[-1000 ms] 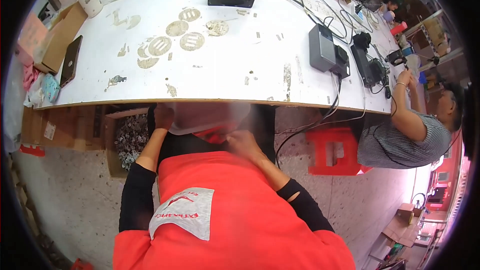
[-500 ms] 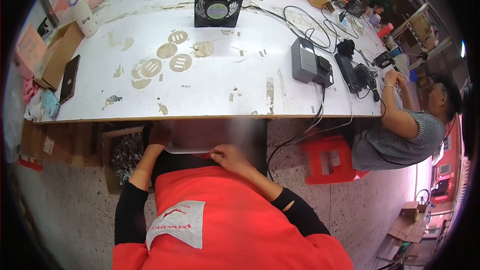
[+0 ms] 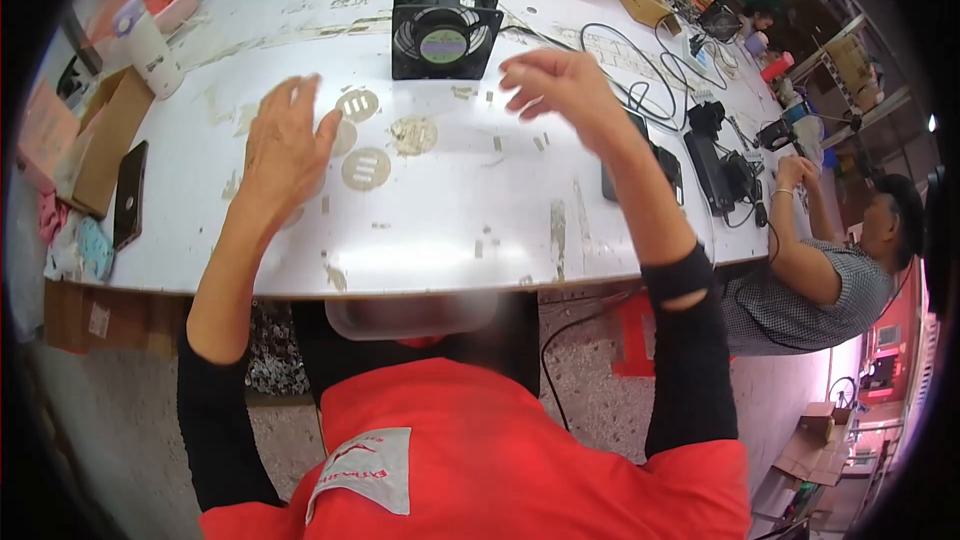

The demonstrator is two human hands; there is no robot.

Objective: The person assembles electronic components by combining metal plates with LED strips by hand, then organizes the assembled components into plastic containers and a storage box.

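Both my hands are raised over the white table (image 3: 430,230), one on each side of a square black fan (image 3: 443,38) that stands upright on it. My left hand (image 3: 285,140) is open and empty, its fingers pointing away from me, left of the round tan marks. To the right of the fan and a little nearer, my right hand (image 3: 562,90) is empty too, with fingers apart and slightly curled. Neither hand touches the fan. On my lap under the table edge sits a translucent plastic tray (image 3: 412,318), partly hidden by the table.
A black power adapter (image 3: 708,170) and cables lie at the right, beside a box-shaped device (image 3: 672,172) partly behind my forearm. At left are a phone (image 3: 130,195), a cardboard box (image 3: 105,145) and a white bottle (image 3: 150,50). A co-worker (image 3: 800,270) sits at right.
Both my hands have come up from the tray on my lap and reached forward over the table, toward the fan. The tray stays on my lap. My view has shifted slightly.
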